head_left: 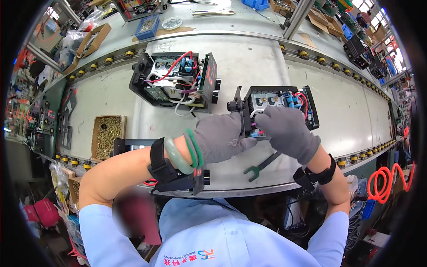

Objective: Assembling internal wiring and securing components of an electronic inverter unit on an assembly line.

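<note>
My left hand (222, 137), in a grey glove, is closed around the edge of a black end panel (243, 116). That panel stands at the left end of an open electrical unit (271, 95) with red and white wires and blue parts. My right hand (287, 132), also gloved, bends its fingers inward over the wiring just behind the panel; whatever its fingertips pinch is hidden. Below the unit lies an open-end wrench (254, 172) with a green head, its dark handle running up under my right hand.
A second open unit (175, 82) stands to the left. Another, partly hidden unit (196, 181) sits under my left forearm. A cardboard box of small brass parts (125, 129) is at left. Rollers (304, 55) line the bench edges. An orange coiled hose (378, 187) hangs at right.
</note>
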Motion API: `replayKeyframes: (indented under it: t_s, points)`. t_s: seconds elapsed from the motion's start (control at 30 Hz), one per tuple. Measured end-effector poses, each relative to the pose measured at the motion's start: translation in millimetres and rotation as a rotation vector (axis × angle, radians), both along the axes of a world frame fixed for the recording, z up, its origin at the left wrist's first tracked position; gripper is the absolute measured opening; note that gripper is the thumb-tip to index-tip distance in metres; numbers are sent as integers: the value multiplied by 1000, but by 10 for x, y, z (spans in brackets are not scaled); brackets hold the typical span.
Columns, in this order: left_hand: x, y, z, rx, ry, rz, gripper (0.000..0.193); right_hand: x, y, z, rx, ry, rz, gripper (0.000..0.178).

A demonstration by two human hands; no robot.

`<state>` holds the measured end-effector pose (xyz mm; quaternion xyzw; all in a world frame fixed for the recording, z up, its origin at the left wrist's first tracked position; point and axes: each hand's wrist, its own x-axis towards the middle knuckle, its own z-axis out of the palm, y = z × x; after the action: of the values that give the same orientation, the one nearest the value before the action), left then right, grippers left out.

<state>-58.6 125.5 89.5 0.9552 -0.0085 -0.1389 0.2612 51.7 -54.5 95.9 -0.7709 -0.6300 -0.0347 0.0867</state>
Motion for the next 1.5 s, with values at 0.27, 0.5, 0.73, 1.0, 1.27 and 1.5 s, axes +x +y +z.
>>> replayKeyframes:
  t_s: [0.27, 0.5, 0.73, 1.0, 1.27, 1.5]
  points:
    - [-2, 9, 90, -106, 89, 38, 56, 70, -139, 43, -22, -37, -68, 18]
    - [21, 3, 154, -107, 142, 48, 57, 82, -151, -58, 46, 51, -47, 18]
    - [45, -9, 170, -53, 141, 15, 58, 138, -153, -65, 74, 89, 11, 27]
    - [71, 4, 149, -46, 213, 35, 71, 115, -168, -52, 53, 94, 1, 22]
    - [47, 8, 45, -65, 153, 15, 70, 128, -170, -52, 93, 121, 34, 22]
    - [49, 38, 9, -50, 186, -41, 63, 123, -18, -23, 98, 70, 54, 21]
